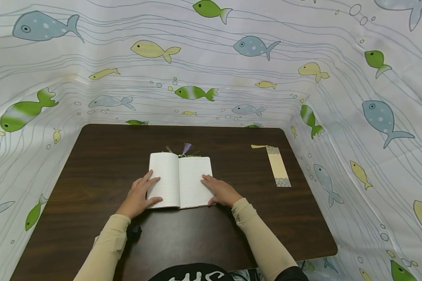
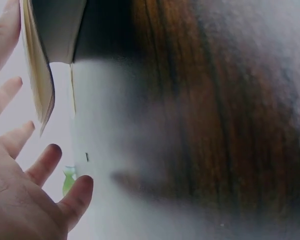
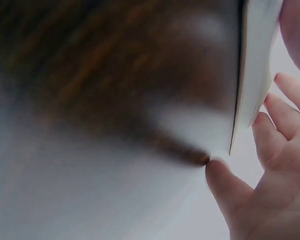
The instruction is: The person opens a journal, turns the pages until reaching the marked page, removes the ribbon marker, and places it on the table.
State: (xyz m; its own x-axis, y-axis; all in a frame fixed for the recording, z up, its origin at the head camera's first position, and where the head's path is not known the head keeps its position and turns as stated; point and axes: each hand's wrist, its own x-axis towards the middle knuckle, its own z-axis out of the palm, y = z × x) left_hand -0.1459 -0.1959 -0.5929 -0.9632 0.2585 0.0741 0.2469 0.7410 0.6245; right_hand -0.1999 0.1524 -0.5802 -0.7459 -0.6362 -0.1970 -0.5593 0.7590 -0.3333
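An open notebook [image 1: 180, 179] with lined white pages lies flat in the middle of the dark wooden table [image 1: 91, 171]. My left hand [image 1: 140, 196] rests on its left page with fingers spread, thumb at the lower edge. My right hand [image 1: 220, 190] lies flat on the right page near its lower corner. In the left wrist view the left hand [image 2: 25, 165] shows straight fingers beside the notebook's edge [image 2: 40, 80]. The right wrist view shows the right hand [image 3: 270, 165] beside the page edge [image 3: 252, 80]. A purple and green tassel [image 1: 185, 149] sticks out above the spine.
A long pale yellow bookmark [image 1: 278, 166] with a tassel lies on the table's right side. A fish-patterned white cloth [image 1: 211, 58] hangs around the table on three sides. Beige sleeves cover both forearms.
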